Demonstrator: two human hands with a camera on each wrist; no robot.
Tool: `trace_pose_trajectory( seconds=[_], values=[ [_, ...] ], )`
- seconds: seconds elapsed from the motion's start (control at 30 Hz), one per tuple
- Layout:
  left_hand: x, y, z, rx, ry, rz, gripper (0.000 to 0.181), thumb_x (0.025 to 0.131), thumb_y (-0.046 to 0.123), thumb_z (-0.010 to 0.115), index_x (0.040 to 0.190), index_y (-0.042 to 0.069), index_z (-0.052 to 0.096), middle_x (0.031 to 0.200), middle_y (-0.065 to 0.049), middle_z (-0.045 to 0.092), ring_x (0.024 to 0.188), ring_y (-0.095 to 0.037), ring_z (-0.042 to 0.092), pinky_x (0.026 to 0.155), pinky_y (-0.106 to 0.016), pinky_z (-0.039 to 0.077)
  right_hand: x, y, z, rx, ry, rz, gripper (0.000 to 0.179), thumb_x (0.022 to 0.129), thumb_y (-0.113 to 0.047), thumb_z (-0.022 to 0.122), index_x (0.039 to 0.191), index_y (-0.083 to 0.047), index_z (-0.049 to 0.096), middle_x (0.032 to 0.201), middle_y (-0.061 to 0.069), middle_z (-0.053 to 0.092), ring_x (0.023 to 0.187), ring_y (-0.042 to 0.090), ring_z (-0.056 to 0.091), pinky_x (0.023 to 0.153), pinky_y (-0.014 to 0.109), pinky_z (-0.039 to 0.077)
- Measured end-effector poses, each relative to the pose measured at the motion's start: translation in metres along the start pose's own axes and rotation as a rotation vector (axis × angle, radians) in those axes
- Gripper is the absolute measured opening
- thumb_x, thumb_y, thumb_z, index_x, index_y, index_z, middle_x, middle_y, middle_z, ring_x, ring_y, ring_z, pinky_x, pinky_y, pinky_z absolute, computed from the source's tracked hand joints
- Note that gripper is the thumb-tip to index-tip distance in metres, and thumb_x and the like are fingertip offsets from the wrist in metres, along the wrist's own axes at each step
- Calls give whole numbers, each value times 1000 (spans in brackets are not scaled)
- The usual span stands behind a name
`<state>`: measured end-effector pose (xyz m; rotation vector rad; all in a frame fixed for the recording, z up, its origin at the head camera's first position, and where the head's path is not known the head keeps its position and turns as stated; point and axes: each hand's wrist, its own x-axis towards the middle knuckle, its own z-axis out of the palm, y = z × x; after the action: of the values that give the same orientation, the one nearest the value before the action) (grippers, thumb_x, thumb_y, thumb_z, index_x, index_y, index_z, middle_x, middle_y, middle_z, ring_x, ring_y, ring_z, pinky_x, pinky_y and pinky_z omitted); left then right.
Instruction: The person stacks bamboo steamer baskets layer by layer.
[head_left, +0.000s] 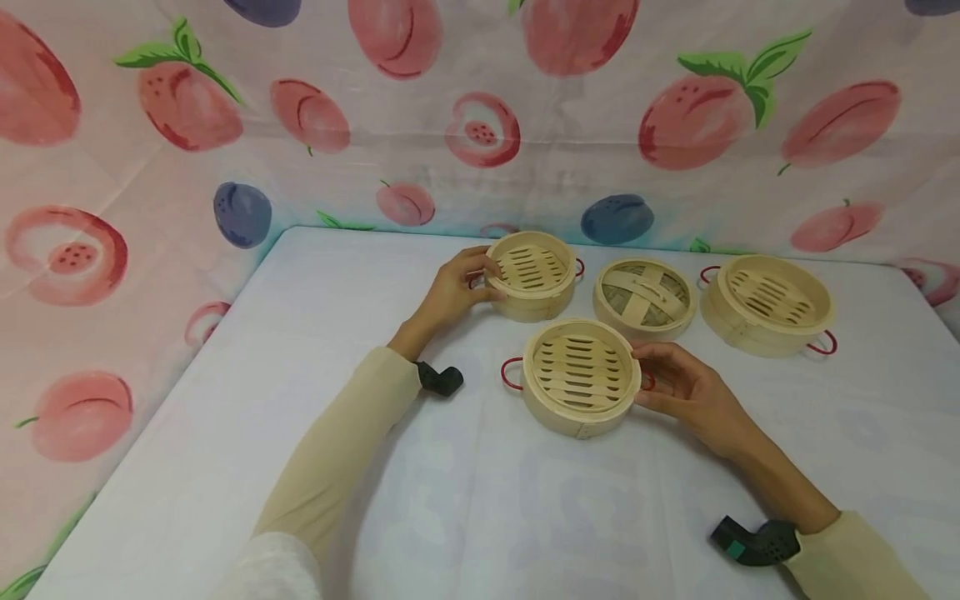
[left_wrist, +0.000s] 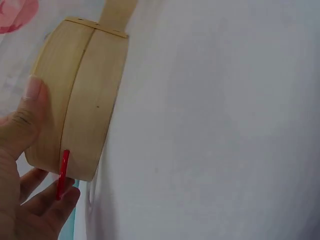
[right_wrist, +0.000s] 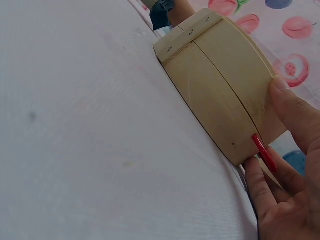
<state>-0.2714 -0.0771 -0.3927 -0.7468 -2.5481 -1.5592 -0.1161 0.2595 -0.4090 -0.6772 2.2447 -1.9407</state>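
Note:
My left hand point(head_left: 450, 290) holds the left side of a round bamboo steamer basket point(head_left: 532, 308) near the back of the table. In the left wrist view, its thumb lies on the basket's wall point(left_wrist: 90, 100) and the other fingers are beside the red handle point(left_wrist: 63, 175). A second steamer basket point(head_left: 579, 423) sits closer to the front, with slats inside and red handles. My right hand point(head_left: 697, 400) grips this basket's right side, thumb and fingers around the red handle point(right_wrist: 264, 152). Both baskets appear level on the table.
A woven bamboo steamer lid point(head_left: 648, 296) lies right of the back basket. Farther right stands another steamer basket point(head_left: 765, 333) with red handles. A white cloth point(head_left: 480, 508) covers the table, and a fruit-print curtain point(head_left: 555, 183) hangs behind it and along the left.

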Motion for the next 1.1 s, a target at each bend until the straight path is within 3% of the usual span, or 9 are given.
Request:
trace_pose_trajectory(
  seconds=[0.13, 0.33, 0.53, 0.83, 1.1],
  values=[
    [-4, 1, 3, -38, 39, -13, 25, 75, 9, 83, 94, 3, 67, 135, -10, 49, 120, -20, 48, 91, -34, 47, 0, 0, 0, 3, -3, 6, 49, 84, 11, 66, 129, 5, 46, 133, 14, 47, 112, 16, 53, 93, 22, 45],
    [-9, 9, 3, -104, 114, -34, 27, 73, 9, 83, 95, 2, 68, 137, -11, 47, 128, -20, 42, 96, -34, 45, 0, -1, 0, 3, -6, 13, 50, 84, 10, 66, 129, 4, 45, 131, 14, 48, 110, 15, 53, 92, 22, 45],
    [-11, 22, -3, -102, 185, -9, 28, 72, 7, 85, 93, 3, 68, 135, -11, 48, 128, -18, 41, 95, -36, 46, 0, 0, -1, 10, -12, 3, 50, 85, 10, 66, 130, 5, 45, 131, 14, 48, 111, 15, 54, 92, 22, 46],
    [-21, 40, -9, -93, 198, 64, 27, 72, 9, 84, 93, 5, 67, 136, -11, 48, 128, -20, 42, 95, -40, 46, 0, -2, 1, 18, -12, -11, 49, 84, 11, 65, 129, 6, 46, 130, 14, 49, 114, 16, 52, 93, 22, 44],
    [-34, 57, -7, -90, 218, 77, 27, 73, 12, 83, 94, 7, 67, 138, -7, 47, 126, -19, 44, 95, -39, 46, 1, 0, 0, 11, -11, -13, 49, 84, 12, 66, 129, 6, 46, 130, 14, 49, 113, 16, 53, 93, 22, 45]
  ],
)
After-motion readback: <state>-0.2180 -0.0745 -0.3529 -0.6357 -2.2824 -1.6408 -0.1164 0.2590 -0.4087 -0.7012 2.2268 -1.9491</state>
